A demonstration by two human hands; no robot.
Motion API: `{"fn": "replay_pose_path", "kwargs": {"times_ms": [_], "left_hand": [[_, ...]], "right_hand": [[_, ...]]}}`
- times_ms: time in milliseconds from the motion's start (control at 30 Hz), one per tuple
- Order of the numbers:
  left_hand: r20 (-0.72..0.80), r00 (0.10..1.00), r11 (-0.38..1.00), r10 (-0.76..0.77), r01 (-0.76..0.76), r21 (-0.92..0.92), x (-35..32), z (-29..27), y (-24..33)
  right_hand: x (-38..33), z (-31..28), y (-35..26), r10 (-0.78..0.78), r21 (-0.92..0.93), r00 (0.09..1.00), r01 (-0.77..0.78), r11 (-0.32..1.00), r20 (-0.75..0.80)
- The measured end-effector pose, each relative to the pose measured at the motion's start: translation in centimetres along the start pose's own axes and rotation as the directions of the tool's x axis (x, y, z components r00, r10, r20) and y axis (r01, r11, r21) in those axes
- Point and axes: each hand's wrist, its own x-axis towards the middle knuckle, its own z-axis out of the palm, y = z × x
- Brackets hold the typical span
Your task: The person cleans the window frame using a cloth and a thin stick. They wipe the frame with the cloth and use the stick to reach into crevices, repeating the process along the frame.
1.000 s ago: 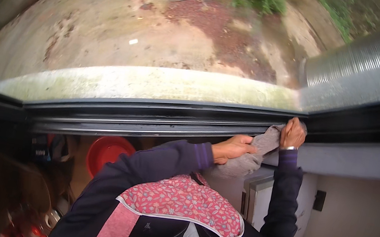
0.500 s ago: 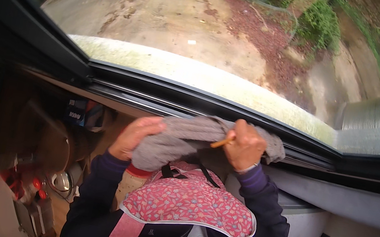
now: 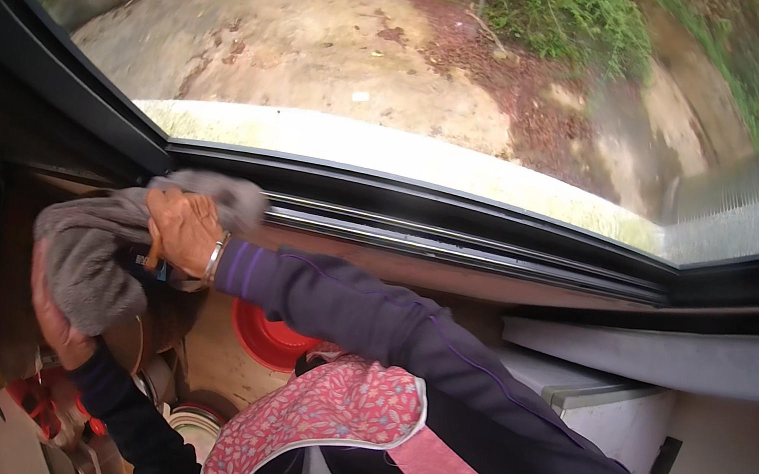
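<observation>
A grey cloth [image 3: 93, 248] is bunched up at the left end of the dark window track [image 3: 460, 241], below the window. My right hand [image 3: 183, 231], with a metal bangle on the wrist, presses on the top of the cloth and grips it. Under the cloth's lower left edge my left hand [image 3: 55, 322] clutches it from below, mostly hidden by the fabric. My dark purple sleeves cross the picture from the lower right, above a pink flowered apron [image 3: 317, 419].
A red bowl [image 3: 275, 340] sits low under the sill, with a round pot [image 3: 194, 423] and red items [image 3: 31, 399] at the lower left. A white box-like unit [image 3: 615, 400] stands at the right. Outside the glass lie bare ground and green plants.
Both hands have carried the grey cloth leftward along the window track, from the right end to the left end. The view has swung with them.
</observation>
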Motion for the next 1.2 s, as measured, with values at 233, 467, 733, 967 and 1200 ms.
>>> {"fn": "replay_pose_path", "kwargs": {"times_ms": [233, 467, 733, 967, 1200], "left_hand": [[0.260, 0.948, 0.921, -0.184, 0.258, -0.291, -0.1, 6.7, 5.8], [0.665, 0.746, 0.913, 0.039, 0.243, -0.326, -3.8, 17.2, 11.9], [0.853, -0.010, 0.755, 0.522, 0.471, -0.456, -5.7, 28.7, 14.2], [0.919, -0.227, 0.748, 0.321, 0.656, -0.099, -15.3, 41.3, 12.9], [0.958, -0.208, 0.627, 0.199, 0.778, 0.039, -25.2, 51.2, 8.7]], "right_hand": [[-2.4, -1.6, 2.5, 0.447, 0.780, 0.894, -0.307, 0.544, 0.040], [-5.3, -17.2, 1.6, 0.672, 0.998, 0.739, -0.067, 0.017, 0.038], [-15.0, -37.0, -1.3, 0.767, 0.860, 0.390, 0.271, 0.433, -0.509], [-23.1, -53.8, -1.8, 0.172, 0.156, 0.254, -0.081, 0.984, -0.952], [-24.6, -61.5, 3.6, 0.178, -0.336, 0.492, -0.775, 0.535, -0.852]]}}
